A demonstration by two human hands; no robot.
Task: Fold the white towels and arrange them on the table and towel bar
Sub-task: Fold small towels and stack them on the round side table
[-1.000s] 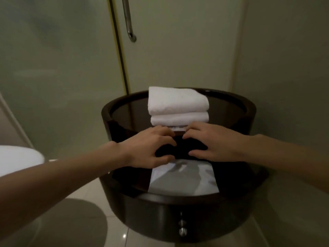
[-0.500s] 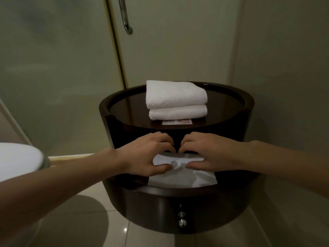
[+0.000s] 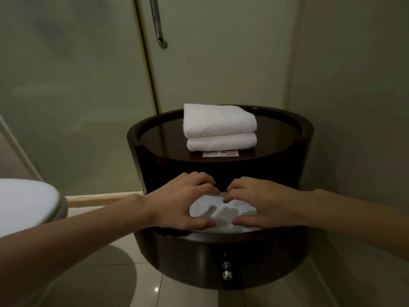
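Two folded white towels (image 3: pixel 219 127) lie stacked on the top of a round dark wooden table (image 3: pixel 307 138). On the table's lower shelf lies another white towel (image 3: pixel 221 214), partly hidden under my hands. My left hand (image 3: pixel 179 202) grips its left side, fingers curled over the far edge and thumb at the near edge. In the same way, my right hand (image 3: pixel 261 202) grips its right side. The two hands almost meet at the fingertips.
A small printed card (image 3: pixel 220 153) lies under the stacked towels. A frosted glass door with a metal handle (image 3: pixel 158 25) stands behind the table. A white toilet lid (image 3: pixel 26 202) is at the left. A wall runs close on the right. Tiled floor lies below.
The view has pulled back and dropped, so the stacked towels now sit well above my hands. Both hands have closed further on the lower-shelf towel, bunching it.
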